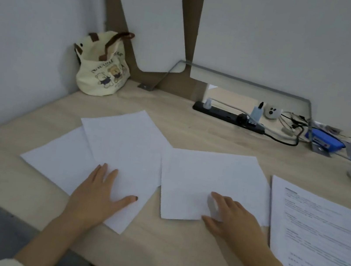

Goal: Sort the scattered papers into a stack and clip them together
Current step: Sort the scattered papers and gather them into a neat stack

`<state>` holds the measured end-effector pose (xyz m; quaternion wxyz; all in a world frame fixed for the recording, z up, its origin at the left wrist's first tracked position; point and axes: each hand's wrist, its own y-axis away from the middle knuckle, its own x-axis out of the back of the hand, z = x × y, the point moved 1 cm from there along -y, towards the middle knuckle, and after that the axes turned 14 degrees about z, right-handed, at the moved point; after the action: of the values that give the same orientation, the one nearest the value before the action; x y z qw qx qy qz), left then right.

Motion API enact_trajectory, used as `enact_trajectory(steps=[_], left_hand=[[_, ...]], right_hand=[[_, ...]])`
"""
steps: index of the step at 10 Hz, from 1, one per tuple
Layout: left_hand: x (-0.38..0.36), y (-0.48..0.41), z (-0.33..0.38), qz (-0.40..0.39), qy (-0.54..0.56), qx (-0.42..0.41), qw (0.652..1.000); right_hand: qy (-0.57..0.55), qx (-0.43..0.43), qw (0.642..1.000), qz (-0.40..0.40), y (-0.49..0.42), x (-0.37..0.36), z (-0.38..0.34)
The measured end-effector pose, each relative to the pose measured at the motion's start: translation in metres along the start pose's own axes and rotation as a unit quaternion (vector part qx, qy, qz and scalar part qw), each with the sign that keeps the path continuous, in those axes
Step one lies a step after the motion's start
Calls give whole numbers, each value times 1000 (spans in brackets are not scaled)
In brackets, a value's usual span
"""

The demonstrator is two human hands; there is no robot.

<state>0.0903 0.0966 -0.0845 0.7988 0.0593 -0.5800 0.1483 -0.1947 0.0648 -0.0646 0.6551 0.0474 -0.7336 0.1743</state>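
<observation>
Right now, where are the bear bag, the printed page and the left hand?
bear bag [102,75]: head view, its front panel.
printed page [319,234]: head view, its middle.
left hand [93,195]: head view, its back.

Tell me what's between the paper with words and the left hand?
A blank sheet, pinched by the right hand, then a strip of bare desk, seen in the head view.

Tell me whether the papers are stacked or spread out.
Spread out. The blank sheets lie fanned across the desk, overlapping only at edges; the printed sheet lies at the right.
</observation>
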Motion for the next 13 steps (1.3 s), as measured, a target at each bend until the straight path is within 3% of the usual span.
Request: enact_trajectory(steps=[1, 2, 3, 4, 5, 6, 8, 10, 11, 12, 13], left_hand=[[4, -5, 2, 10, -54, -47, 997], [7, -9, 4, 16, -115, -101, 988], [9, -17, 5, -2, -124, -127, 984], [17, -24, 10, -57, -108, -133, 983], [24, -27, 20, -70, -128, -154, 977], [25, -27, 30, -71, -137, -188, 970], [17, -27, 38, 0, -117, -244, 963], [2, -36, 21, 170, -117, -305, 929], [23, -37, 15, 163, -62, -234, 956], [34, -41, -1, 210, 107, -73, 969], [58, -28, -2, 257, 381, 36, 887]], right_hand=[[47, 8, 999, 20, -1, -2, -2], [-4, -55, 997, 62, -10, -1, -7], [-190, -143, 962, 136, -23, 14, -24], [-529, -236, 806, 122, -33, 39, -40], [-723, -243, 642, 69, -42, 51, -37], [-750, -291, 589, 72, -43, 43, -25], [-716, -379, 579, 89, -29, 23, -9], [-692, -434, 569, 99, -17, 8, 0], [-668, -452, 584, 94, -10, 2, 3], [-647, -463, 602, 69, -6, 0, 3], [-640, -455, 617, 62, -6, 2, -2]])
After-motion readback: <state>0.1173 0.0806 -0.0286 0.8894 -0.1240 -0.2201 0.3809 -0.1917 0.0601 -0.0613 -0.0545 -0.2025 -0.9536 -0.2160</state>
